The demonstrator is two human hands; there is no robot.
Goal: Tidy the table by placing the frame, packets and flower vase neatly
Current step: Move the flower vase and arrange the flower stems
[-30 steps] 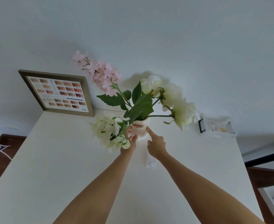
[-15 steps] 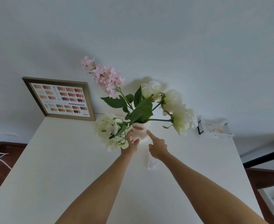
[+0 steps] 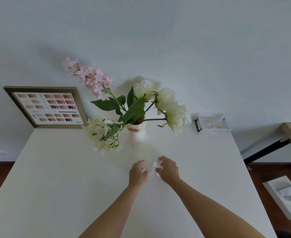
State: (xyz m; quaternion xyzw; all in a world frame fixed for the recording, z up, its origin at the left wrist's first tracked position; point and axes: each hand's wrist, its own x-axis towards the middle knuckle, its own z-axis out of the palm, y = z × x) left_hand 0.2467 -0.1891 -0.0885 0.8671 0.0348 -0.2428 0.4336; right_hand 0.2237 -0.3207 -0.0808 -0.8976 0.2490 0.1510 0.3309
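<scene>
Reaching for the clear packet [image 3: 154, 167] with both your hands on the white bench [image 3: 55, 177].
Your left hand [image 3: 138, 171] and right hand [image 3: 168, 169] curl half-closed at its sides; whether they grip it, I cannot tell. Flower vase [image 3: 136, 136] stands beyond, frame [image 3: 46, 107] against the wall.

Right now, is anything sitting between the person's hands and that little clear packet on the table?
No. The left hand and right hand flank the clear packet, fingers at its edges, with nothing visible between. The flower vase stands apart, further back toward the wall.
</scene>
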